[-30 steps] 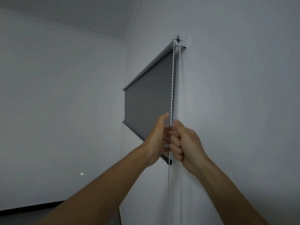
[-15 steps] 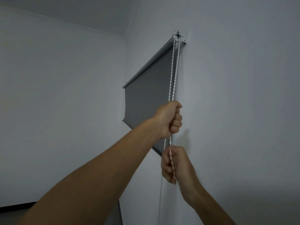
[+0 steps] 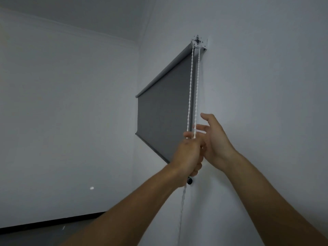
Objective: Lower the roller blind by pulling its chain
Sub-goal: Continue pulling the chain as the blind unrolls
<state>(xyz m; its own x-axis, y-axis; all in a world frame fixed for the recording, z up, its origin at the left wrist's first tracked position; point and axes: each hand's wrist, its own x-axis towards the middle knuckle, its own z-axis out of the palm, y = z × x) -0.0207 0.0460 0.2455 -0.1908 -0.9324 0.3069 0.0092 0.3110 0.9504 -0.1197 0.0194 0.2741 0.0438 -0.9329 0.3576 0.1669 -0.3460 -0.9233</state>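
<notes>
A grey roller blind (image 3: 165, 110) hangs on the right-hand wall, its bottom bar ending in a dark end cap (image 3: 189, 180). Two strands of white bead chain (image 3: 191, 89) drop from the bracket (image 3: 198, 42) at the top. My left hand (image 3: 189, 155) is closed around the chain at about the blind's lower edge. My right hand (image 3: 213, 139) is just to the right of the chain, fingers spread, touching the left hand; it holds nothing. Below the left hand the chain (image 3: 182, 197) hangs loose and blurred.
White walls meet in a corner left of the blind. A dark skirting strip (image 3: 53, 223) runs along the far wall at the floor. A small bright spot (image 3: 92, 188) shows on that wall.
My left hand has pulled the chain down from higher up. My right hand has let go below and risen beside the chain with open fingers. The blind's bottom bar sits lower.
</notes>
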